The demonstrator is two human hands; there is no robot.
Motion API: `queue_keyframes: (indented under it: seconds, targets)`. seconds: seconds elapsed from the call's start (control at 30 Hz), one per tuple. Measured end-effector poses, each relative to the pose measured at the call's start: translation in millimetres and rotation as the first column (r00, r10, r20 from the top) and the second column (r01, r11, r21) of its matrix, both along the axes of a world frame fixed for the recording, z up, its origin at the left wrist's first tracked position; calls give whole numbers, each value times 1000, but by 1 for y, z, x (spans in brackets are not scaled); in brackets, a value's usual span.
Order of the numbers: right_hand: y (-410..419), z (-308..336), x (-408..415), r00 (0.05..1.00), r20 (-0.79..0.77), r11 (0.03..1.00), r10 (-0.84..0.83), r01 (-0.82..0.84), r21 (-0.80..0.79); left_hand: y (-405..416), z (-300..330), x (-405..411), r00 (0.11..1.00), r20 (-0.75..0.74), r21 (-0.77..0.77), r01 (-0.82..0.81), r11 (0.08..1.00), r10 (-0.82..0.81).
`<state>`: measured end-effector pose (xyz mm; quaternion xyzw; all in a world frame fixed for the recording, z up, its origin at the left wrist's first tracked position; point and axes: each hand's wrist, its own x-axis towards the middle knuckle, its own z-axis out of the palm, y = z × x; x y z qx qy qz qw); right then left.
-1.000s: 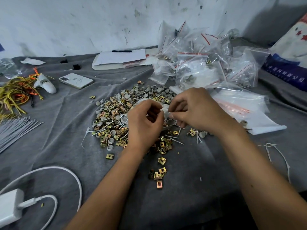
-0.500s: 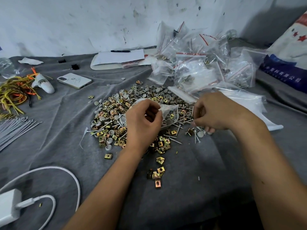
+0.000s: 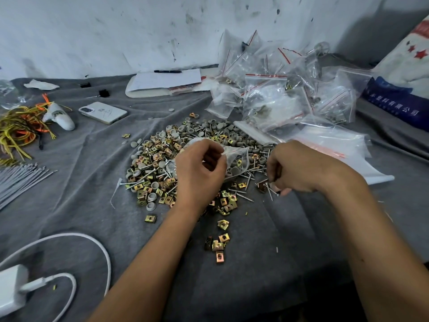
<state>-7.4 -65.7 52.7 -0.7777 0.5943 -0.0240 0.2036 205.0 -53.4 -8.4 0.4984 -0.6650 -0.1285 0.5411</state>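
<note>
A heap of small hardware [image 3: 160,163] lies on the grey cloth [image 3: 267,263]: brass-coloured clip nuts, grey round caps and thin screws. My left hand [image 3: 199,173] pinches the mouth of a small clear plastic bag [image 3: 236,159] that holds a few caps and nuts. To its right, my right hand [image 3: 294,168] is curled down over the edge of the heap and pinches a screw [image 3: 269,190] among clip nuts. A few stray clip nuts [image 3: 218,245] sit nearer to me.
Filled zip bags [image 3: 278,96] pile up at the back right, flat empty bags [image 3: 343,145] beside them. A phone [image 3: 103,112], papers with a pen [image 3: 164,81], coloured wire ties [image 3: 18,129], grey cable ties [image 3: 16,180] and a white charger with cable [image 3: 14,289] lie left.
My right hand left the bag's mouth and swung right and down to the screws at the heap's edge. The left hand kept hold of the bag.
</note>
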Motion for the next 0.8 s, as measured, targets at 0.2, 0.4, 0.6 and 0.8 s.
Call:
queue_keyframes:
  seconds: [0.2, 0.4, 0.6, 0.8]
  targets:
    - [-6, -8, 2, 979, 203, 966, 27, 26, -256, 0, 0, 1, 1000, 2, -10, -3, 1000, 3]
    - [-1, -2, 28, 887, 420, 924, 190, -18, -381, -2, -1, 2, 1000, 18, -21, -9, 1000, 9]
    - [-8, -13, 32, 849, 504, 787, 160, 198, -584, -1, 3, 7, 1000, -19, 0, -15, 1000, 15]
    - [-12, -32, 35, 593, 787, 922, 168, 189, -339, 5, 35, 20, 988, -133, 127, 94, 987, -77]
